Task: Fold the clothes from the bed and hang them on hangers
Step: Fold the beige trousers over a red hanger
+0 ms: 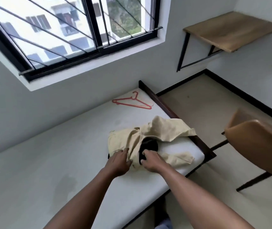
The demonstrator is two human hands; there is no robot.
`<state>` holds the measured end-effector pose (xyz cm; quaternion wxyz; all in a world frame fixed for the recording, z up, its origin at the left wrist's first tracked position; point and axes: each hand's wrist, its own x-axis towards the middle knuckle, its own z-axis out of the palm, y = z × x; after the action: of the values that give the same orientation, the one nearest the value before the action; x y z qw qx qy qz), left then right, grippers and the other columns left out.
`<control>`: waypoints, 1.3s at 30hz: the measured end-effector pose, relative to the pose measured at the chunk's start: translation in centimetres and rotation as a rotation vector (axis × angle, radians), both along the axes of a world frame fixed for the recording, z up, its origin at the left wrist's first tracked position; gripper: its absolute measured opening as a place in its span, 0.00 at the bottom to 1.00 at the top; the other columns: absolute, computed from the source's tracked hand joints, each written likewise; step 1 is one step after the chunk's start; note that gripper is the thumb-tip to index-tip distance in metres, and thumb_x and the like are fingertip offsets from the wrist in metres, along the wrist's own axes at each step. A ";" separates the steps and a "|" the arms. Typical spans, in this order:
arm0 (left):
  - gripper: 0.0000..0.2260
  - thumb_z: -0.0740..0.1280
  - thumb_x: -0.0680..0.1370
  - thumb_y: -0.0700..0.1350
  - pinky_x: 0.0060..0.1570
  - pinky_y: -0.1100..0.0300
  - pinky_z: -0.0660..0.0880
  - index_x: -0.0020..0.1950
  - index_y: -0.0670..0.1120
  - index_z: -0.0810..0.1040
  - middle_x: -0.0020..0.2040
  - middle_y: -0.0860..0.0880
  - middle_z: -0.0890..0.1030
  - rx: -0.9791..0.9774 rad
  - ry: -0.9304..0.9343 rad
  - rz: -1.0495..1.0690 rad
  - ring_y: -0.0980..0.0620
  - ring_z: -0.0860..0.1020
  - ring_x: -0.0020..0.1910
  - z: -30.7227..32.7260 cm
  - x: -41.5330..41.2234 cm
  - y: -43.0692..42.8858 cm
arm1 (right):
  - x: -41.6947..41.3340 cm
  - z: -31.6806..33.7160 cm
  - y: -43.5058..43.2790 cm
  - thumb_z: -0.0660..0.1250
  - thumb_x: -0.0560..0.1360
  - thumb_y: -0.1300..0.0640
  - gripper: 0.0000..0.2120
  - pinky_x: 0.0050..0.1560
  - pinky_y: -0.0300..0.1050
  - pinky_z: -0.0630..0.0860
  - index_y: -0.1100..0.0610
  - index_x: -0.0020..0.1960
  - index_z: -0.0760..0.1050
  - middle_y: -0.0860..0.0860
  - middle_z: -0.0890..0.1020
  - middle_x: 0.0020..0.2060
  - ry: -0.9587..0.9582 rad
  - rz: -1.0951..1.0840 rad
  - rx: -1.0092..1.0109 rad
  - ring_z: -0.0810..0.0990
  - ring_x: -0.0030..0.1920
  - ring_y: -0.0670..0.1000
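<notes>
Head view, looking down at a bed (49, 162) w/ a bare white mattress, set along a grey wall under a barred window (75, 27).

Both arms reach fwd to a heap of clothes at the bed's right end. Left hand (117, 162) lies palm-down on a cream garment (125, 142), fingers (123, 152) spread slightly and pressing the cloth flat; not pinching anything that can be seen. Right hand (150, 161) is just beside it, fingers (146, 154) curled and closed on the edge of a black garment (150, 146) that sits partly under the cream one. The cream cloth is crumpled, w/ one part bunched up beyond the fingers and a sleeve-like flap trailing to the right of the right hand, near the mattress corner.

Well beyond the fingers, toward the far end of the bed, lie red hangers (132, 103), approx. two or three overlapping, flat on the mattress, apart from the clothes.

Right of the hands, off the bed: a tan chair (256, 142) w/ dark legs on a beige floor. Further back, up in the corner, a wooden desk (231, 30) w/ a black frame against the wall.

No brand, label or readable writing can be made out on the clothes or anything else.
</notes>
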<state>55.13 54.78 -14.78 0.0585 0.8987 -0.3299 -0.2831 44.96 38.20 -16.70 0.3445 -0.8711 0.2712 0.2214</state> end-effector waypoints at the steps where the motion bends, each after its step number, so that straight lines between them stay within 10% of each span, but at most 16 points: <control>1: 0.30 0.60 0.84 0.56 0.68 0.48 0.70 0.83 0.47 0.57 0.76 0.42 0.70 -0.004 0.023 0.041 0.40 0.69 0.73 -0.8 1.0 -1.3 | 2.2 -1.3 -1.6 0.65 0.78 0.53 0.12 0.55 0.51 0.77 0.58 0.58 0.75 0.57 0.80 0.57 0.006 -0.017 0.040 0.79 0.59 0.60; 5: 0.30 0.60 0.84 0.56 0.67 0.46 0.71 0.83 0.49 0.57 0.75 0.44 0.71 0.006 0.055 0.151 0.41 0.70 0.72 -3.7 4.7 -4.7 | 9.6 -5.1 -5.7 0.63 0.75 0.60 0.10 0.40 0.47 0.70 0.55 0.35 0.69 0.52 0.76 0.34 -0.003 -0.300 0.157 0.75 0.39 0.55; 11: 0.30 0.61 0.84 0.56 0.69 0.46 0.70 0.83 0.49 0.56 0.76 0.43 0.70 0.014 0.131 0.304 0.42 0.70 0.74 -7.9 8.9 -6.8 | 15.5 -14.7 -7.8 0.67 0.76 0.56 0.07 0.57 0.50 0.77 0.47 0.52 0.78 0.51 0.79 0.62 0.058 -0.664 0.581 0.77 0.58 0.53; 16: 0.31 0.61 0.84 0.56 0.71 0.46 0.68 0.83 0.50 0.55 0.77 0.45 0.69 0.028 0.173 0.387 0.43 0.68 0.75 -7.5 10.8 -6.2 | 17.2 -14.4 -9.0 0.68 0.81 0.62 0.13 0.64 0.54 0.70 0.53 0.64 0.76 0.49 0.78 0.59 0.147 -0.861 0.833 0.73 0.60 0.50; 20: 0.30 0.61 0.84 0.57 0.71 0.48 0.69 0.83 0.50 0.56 0.78 0.46 0.69 0.008 0.184 0.416 0.45 0.68 0.76 -6.0 12.1 -5.2 | 17.0 -12.5 -9.5 0.75 0.74 0.66 0.05 0.56 0.49 0.75 0.59 0.49 0.83 0.55 0.86 0.50 -0.040 -1.036 0.852 0.82 0.52 0.54; 26: 0.29 0.63 0.83 0.56 0.63 0.52 0.74 0.82 0.50 0.58 0.73 0.46 0.74 -0.107 0.180 0.380 0.45 0.74 0.69 -1.6 13.3 -3.5 | 18.6 -2.7 -8.6 0.70 0.70 0.70 0.13 0.29 0.39 0.66 0.57 0.33 0.70 0.45 0.70 0.24 -0.385 -1.075 0.677 0.69 0.30 0.47; 34: 0.31 0.64 0.83 0.54 0.67 0.53 0.70 0.83 0.49 0.58 0.76 0.44 0.73 -0.346 0.033 0.134 0.44 0.72 0.74 9.7 17.0 -2.3 | 21.0 11.0 -7.3 0.63 0.59 0.54 0.03 0.44 0.52 0.71 0.53 0.31 0.74 0.59 0.75 0.34 -0.870 -1.008 0.554 0.75 0.40 0.58; 39: 0.34 0.70 0.80 0.53 0.71 0.51 0.68 0.82 0.49 0.60 0.76 0.43 0.71 -0.562 -0.005 0.014 0.43 0.70 0.75 17.5 16.0 -0.9 | 17.5 29.9 -0.4 0.63 0.73 0.64 0.08 0.39 0.44 0.74 0.55 0.37 0.74 0.53 0.77 0.32 -1.097 -0.960 0.406 0.75 0.36 0.52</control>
<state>71.11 53.90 2.74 0.3064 0.8502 -0.3894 -0.1777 62.42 37.83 13.20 0.6424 -0.5618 0.3643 -0.3728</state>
